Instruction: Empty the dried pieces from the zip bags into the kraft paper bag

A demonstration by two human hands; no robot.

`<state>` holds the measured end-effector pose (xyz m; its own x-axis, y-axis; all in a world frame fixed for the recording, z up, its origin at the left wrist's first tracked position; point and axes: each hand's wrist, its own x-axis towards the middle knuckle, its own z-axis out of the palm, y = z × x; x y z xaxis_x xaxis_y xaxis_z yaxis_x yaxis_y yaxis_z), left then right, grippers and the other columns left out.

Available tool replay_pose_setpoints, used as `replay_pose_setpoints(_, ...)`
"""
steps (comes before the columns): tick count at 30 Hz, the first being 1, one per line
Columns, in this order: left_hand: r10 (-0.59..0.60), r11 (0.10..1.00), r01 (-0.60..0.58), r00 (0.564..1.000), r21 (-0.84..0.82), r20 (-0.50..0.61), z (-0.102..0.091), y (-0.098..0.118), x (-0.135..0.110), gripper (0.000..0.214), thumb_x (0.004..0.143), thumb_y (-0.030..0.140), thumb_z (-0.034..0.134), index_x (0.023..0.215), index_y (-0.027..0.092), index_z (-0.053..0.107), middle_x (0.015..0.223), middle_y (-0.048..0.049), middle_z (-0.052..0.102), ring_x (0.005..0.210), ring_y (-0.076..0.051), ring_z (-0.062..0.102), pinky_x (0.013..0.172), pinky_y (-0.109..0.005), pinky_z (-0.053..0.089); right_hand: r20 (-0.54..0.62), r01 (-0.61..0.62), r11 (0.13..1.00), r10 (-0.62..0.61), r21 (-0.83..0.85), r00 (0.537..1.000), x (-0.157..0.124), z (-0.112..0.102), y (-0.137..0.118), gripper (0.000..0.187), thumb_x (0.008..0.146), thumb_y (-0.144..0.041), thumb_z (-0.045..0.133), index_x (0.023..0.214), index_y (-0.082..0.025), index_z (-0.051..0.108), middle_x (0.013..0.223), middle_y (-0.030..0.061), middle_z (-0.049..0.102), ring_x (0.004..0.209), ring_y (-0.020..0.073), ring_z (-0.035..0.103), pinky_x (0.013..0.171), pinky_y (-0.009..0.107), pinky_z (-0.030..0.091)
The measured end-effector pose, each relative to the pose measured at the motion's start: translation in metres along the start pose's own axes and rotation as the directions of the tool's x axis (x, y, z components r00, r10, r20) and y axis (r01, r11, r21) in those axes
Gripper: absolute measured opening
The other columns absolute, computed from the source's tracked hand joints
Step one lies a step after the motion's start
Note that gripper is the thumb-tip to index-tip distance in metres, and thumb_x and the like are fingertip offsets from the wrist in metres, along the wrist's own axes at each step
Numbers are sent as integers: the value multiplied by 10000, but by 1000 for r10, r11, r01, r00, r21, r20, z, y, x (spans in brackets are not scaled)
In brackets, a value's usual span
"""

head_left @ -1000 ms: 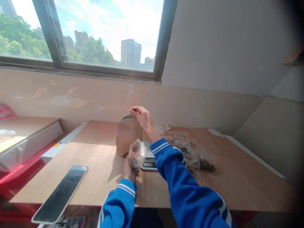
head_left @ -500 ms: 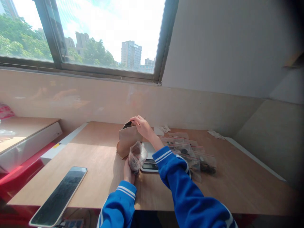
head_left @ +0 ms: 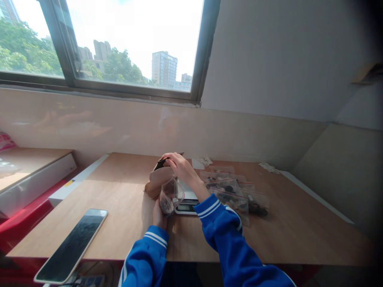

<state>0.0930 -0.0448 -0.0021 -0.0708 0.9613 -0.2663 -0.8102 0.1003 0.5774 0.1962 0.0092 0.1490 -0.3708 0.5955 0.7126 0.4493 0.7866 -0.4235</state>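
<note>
My left hand (head_left: 159, 215) is closed around a clear plastic bag (head_left: 171, 195) with small dark contents, held up with its mouth open. Behind it a brown paper bag (head_left: 158, 179) stands on the table, tilted and open at the top. My right hand (head_left: 178, 164) grips the paper bag's upper rim, its fingers partly over the opening. What lies inside the paper bag is hidden. Under my right wrist sits a white kitchen scale (head_left: 187, 207), partly covered by the plastic bag and my arm.
Several zip bags (head_left: 236, 193) with dark small pieces lie to the right of the scale. A smartphone (head_left: 74, 243) overhangs the table's front left edge. Crumpled white scraps (head_left: 205, 161) lie at the back, near the wall. A second table (head_left: 32, 163) stands at the left.
My right hand has come down a little on the paper bag's rim, and the bag's top has sagged and tilted. The left hand still holds the plastic bag in about the same place.
</note>
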Motion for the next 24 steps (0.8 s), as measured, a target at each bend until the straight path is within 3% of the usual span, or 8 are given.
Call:
replay_pose_setpoints(6, -6, 1000, 4, 998, 26, 59, 3, 4, -6, 299, 882, 282, 413, 958, 152, 671, 860, -110, 716, 1062, -298, 614, 890, -426, 509, -31, -6, 975, -1, -224, 1000, -3, 0, -9, 223, 946, -329, 430, 951, -229, 629, 976, 54, 619, 936, 198, 547, 873, 325, 411)
replay_pose_setpoints(11, -18, 999, 17, 999, 50, 32, 4, 5, -8, 316, 885, 321, 408, 980, 153, 658, 827, -112, 714, 1038, -293, 628, 889, -437, 500, -150, -54, 933, 0, -355, 989, -10, -5, -19, 271, 951, -340, 418, 1147, -290, 597, 1093, 64, 571, 998, 215, 512, 920, 361, 359)
replay_pose_setpoints(13, -30, 998, 28, 999, 58, 32, 4, 4, -7, 323, 878, 343, 418, 987, 153, 656, 833, -117, 712, 1029, -301, 633, 880, -449, 498, -163, -68, 938, 12, -340, 987, -12, -6, -19, 280, 952, -318, 417, 1180, -286, 577, 1111, 68, 565, 1009, 217, 504, 926, 367, 356)
replay_pose_setpoints(18, -40, 997, 40, 999, 71, 4, 6, 5, -9, 352, 881, 354, 421, 1040, 134, 644, 858, -137, 707, 1048, -343, 616, 833, -486, 486, -73, -29, 971, 12, -237, 997, -6, -2, -4, 223, 941, -273, 439, 1000, -253, 653, 978, 48, 610, 984, 216, 490, 882, 338, 403)
replay_pose_setpoints(24, -52, 996, 52, 999, 66, -4, 7, 7, -11, 364, 880, 349, 426, 1051, 110, 640, 862, -134, 709, 1037, -335, 619, 844, -467, 482, -128, 14, 997, -25, -81, 991, 2, -1, 4, 210, 930, -246, 442, 969, -231, 648, 966, 43, 621, 949, 194, 514, 883, 325, 429)
